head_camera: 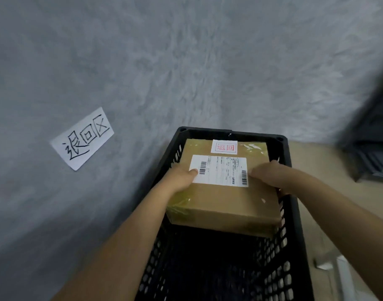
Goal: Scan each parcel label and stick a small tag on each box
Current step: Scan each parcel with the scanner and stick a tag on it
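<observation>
While both hands bear on it from opposite sides, the cardboard box (223, 185) sits inside the far half of the black crate (295, 213), its labelled face turned up. The left hand (182, 178) grips the box at its left edge, thumb laid flat on the top beside the shipping label (219, 170). The right hand (266, 173) grips the right edge in the same way, fingers running down between the box and the crate wall. A grip from two sides suits a box of this breadth: it keeps the box level and leaves the barcodes uncovered.

A small white tag (224, 146) with red printed characters is stuck on the top face, just beyond the shipping label and near the far edge. In my judgement this box has therefore had its tag, and is being set down in the crate rather than lifted out, though one picture cannot settle the direction.

Whether the box rests on the crate floor or is held clear of it cannot be told; the near part of the crate interior is dark.

A handwritten paper sign (83, 139) is fixed to the grey wall (186, 61) left of the crate, bearing characters like those on the tag, which would explain why the crate stands here. No scanner is in view.
</observation>
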Tool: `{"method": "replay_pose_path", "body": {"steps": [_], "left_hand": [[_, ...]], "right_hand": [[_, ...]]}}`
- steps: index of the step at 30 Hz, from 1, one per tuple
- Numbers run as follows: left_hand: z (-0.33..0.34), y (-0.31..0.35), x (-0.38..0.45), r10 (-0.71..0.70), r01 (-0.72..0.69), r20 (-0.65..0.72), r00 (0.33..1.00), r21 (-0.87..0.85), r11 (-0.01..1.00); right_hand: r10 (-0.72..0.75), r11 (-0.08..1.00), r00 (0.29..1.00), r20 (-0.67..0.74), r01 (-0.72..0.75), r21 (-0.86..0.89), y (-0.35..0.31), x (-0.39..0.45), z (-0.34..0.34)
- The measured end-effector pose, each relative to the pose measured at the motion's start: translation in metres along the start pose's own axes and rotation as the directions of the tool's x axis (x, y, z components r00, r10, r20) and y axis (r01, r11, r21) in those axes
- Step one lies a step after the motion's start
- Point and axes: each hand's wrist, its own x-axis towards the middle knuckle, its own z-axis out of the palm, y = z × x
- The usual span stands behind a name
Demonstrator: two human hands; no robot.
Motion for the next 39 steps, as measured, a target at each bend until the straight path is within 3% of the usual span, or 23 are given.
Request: {"method": "replay_pose_path", "body": {"steps": [2, 5, 12, 16, 22, 27, 30, 34, 39], "left_hand": [[0.014, -0.011, 0.017, -0.023, 0.026, 0.038, 0.999, -0.068, 0.997], [0.032, -0.026, 0.038, -0.070, 0.073, 0.031, 0.997, -0.128, 0.989], [0.063, -0.058, 0.079, -0.047, 0.062, 0.191, 0.980, -0.071, 0.996], [0.082, -0.079, 0.092, -0.055, 0.073, 0.190, 0.980, -0.090, 0.993], [0.098, -0.092, 0.096, -0.053, 0.053, 0.137, 0.989, 0.005, 0.999], [0.098, -0.080, 0.084, 0.058, -0.057, 0.001, 0.998, 0.201, 0.978], [0.086, -0.055, 0.075, 0.146, -0.130, -0.030, 0.989, 0.296, 0.946], [0.059, -0.008, 0.052, 0.317, -0.281, -0.057, 0.947, 0.331, 0.901], [0.034, 0.056, 0.000, 0.545, -0.422, -0.108, 0.831, 0.516, 0.745]], "right_hand": [[0.032, 0.998, 0.998, -0.046, -0.035, -0.061, 0.005, 0.014, 0.015], [0.100, 0.995, 0.992, -0.076, -0.099, 0.011, 0.014, 0.037, 0.041], [0.206, 0.978, 0.971, -0.118, -0.207, 0.007, 0.036, 0.078, 0.090], [0.146, 0.984, 0.985, -0.096, -0.154, -0.084, 0.050, 0.090, 0.108], [0.176, 0.977, 0.983, -0.041, -0.180, -0.117, 0.062, 0.094, 0.121], [-0.065, 0.970, 0.994, -0.087, 0.043, -0.240, 0.050, 0.083, 0.114], [-0.217, 0.959, 0.969, -0.115, 0.190, -0.209, 0.033, 0.063, 0.105], [-0.465, 0.863, 0.871, -0.162, 0.404, -0.304, 0.008, 0.026, 0.075], [-0.623, 0.756, 0.734, -0.269, 0.476, -0.449, 0.003, -0.035, 0.012]]}}
